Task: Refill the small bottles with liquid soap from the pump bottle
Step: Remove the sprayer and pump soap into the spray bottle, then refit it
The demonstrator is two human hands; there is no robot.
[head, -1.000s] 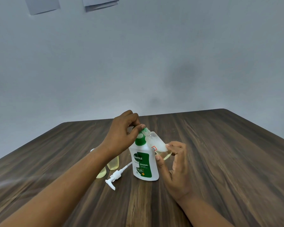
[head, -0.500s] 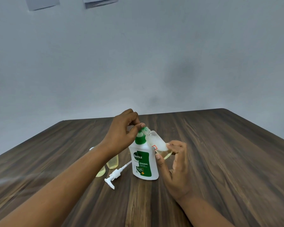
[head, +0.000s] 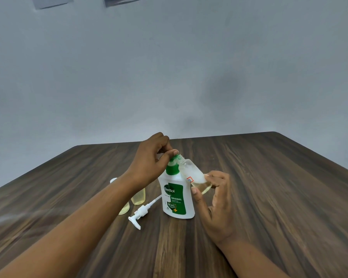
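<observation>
pinching a green cap at the mouth of a tilted small bottle, the left hand has its fingers curled on it, probably to twist it. the right hand clamps that bottle's base, at 2 o'clock of the pump bottle, steadying it against the turn. the pump head lies on the counter at 8 o'clock, leaving the neck open for pouring; two other small bottles stand at 9 o'clock.

Plain pale grey-blue wall fills the upper half, with a faint darker smudge right of centre. Two paper sheets hang at the top edge, cropped. Dark wood-grain worktop below has rounded far corners. Soft, even light.
</observation>
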